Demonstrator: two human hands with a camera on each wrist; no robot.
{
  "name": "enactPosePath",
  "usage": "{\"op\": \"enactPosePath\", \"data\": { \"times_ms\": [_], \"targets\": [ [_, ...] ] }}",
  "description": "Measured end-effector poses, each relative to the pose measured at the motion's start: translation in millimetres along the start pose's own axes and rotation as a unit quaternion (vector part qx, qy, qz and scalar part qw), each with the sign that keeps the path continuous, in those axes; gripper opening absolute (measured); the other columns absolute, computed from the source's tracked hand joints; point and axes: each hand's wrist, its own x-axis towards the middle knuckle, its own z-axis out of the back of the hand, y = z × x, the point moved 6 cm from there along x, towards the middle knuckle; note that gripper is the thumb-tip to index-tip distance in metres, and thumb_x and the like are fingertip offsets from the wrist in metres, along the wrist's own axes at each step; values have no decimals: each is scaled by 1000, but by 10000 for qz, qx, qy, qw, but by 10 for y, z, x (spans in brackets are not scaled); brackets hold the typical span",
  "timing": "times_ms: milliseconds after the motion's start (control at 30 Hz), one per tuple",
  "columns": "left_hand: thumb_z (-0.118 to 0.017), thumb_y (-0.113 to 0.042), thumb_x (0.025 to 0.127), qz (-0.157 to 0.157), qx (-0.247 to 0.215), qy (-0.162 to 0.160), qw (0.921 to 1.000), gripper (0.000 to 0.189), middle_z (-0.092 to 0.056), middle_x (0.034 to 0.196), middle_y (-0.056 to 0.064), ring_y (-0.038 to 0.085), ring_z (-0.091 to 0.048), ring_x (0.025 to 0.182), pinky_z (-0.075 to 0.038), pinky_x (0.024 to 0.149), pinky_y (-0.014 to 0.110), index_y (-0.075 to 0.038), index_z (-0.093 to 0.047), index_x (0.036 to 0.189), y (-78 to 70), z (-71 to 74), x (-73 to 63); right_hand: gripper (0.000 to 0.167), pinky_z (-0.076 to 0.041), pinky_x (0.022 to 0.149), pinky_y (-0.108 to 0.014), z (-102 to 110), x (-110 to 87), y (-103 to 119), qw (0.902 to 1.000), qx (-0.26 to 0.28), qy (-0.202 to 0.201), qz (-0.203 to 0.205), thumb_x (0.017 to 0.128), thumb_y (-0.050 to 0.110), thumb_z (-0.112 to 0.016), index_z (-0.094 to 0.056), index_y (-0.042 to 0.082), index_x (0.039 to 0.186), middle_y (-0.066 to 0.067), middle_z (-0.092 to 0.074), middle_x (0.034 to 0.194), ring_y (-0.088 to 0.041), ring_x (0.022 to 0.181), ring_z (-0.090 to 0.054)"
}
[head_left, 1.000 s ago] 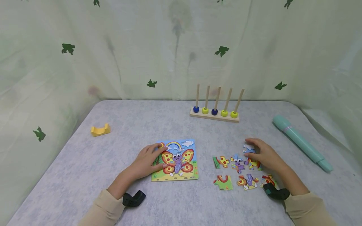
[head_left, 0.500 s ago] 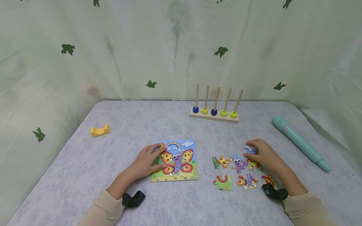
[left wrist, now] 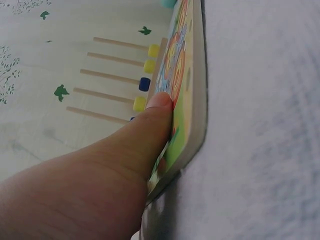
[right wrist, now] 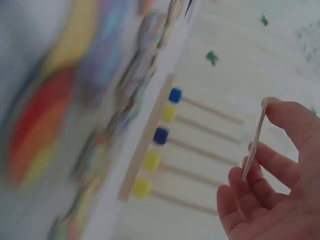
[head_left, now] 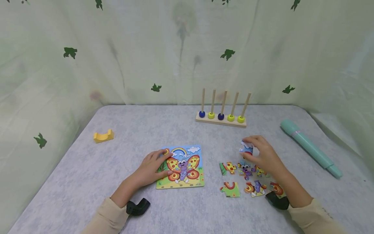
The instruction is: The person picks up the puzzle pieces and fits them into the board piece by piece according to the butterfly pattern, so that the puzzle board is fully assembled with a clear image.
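My right hand (head_left: 267, 157) pinches a blue puzzle piece (head_left: 246, 149) with white clouds between thumb and fingers. In the right wrist view this piece (right wrist: 256, 140) is seen edge-on, off the table. My left hand (head_left: 151, 167) lies on the left side of a square butterfly puzzle board (head_left: 187, 185); the left wrist view shows its thumb (left wrist: 145, 130) resting on the board's face. Below the right hand lie loose puzzle pieces: a purple butterfly head (head_left: 246, 169), a spotted wing piece (head_left: 228, 168), a green corner piece (head_left: 230, 189), a purple body piece (head_left: 255, 188) and others partly hidden.
A wooden peg stand (head_left: 221, 121) with blue and yellow beads stands at the back of the table. To the right lies a teal wand-like object (head_left: 311, 146). A yellow curved block (head_left: 103, 136) sits at the left. A pale curtain hangs behind.
My right hand has lifted the cloud piece from among the loose pieces and moved it up and left. My left hand stays on the board.
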Motion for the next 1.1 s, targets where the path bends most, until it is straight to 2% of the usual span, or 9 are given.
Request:
{"op": "enactPosePath", "data": {
  "times_ms": [100,267,433,567,767,933,1100],
  "targets": [
    [-55,-54,82,13,-21,5,10000,69,-29,140,9,36,-21,127,-18,99,54,-20,-37,139,-1,3,1,42,-45,79,-42,-43,61,252,9992,236,-15,313,75,15,-73,-59,5,113,-6,-51,110,-19,97,-49],
    [-56,-52,82,4,-59,10,10000,68,-29,140,9,35,-21,127,-17,100,53,-19,-37,138,-5,10,-1,42,-48,76,-34,-202,233,654,9961,609,217,595,76,17,-73,-59,8,114,-2,-50,111,-15,96,-50],
    [-55,-54,82,-14,-77,-11,10000,68,-30,139,9,35,-21,127,-17,100,53,-19,-38,138,7,9,1,44,-46,82,-33,-472,457,881,9924,887,466,716,76,19,-73,-58,6,115,-1,-51,113,-13,100,-49],
    [-54,-55,81,2,-102,-15,9999,68,-30,140,8,35,-21,127,-17,100,53,-20,-38,138,14,8,-2,42,-44,84,-36,-744,593,900,9902,1016,727,622,77,20,-72,-58,7,114,-2,-52,113,-14,101,-48],
    [-53,-57,81,41,-74,-18,10000,69,-29,140,7,35,-21,127,-18,99,54,-21,-38,138,16,6,8,41,-43,86,-35,-1106,687,773,9865,1015,1266,215,77,22,-72,-59,7,113,-3,-52,110,-17,101,-49],
    [-54,-57,81,98,56,73,9999,69,-30,140,8,35,-23,126,-19,100,53,-20,-38,138,-7,24,12,41,-42,88,-35,-1285,717,651,9809,1165,1553,-92,78,22,-71,-59,6,114,-3,-52,109,-17,102,-49],
    [-55,-54,81,78,315,183,9993,67,-32,138,8,35,-26,124,-19,100,51,-19,-40,137,-61,68,30,40,-40,89,-34,-1423,727,615,9755,1078,1913,-135,79,23,-71,-59,7,113,-2,-52,109,-16,103,-48]
  ]
}}
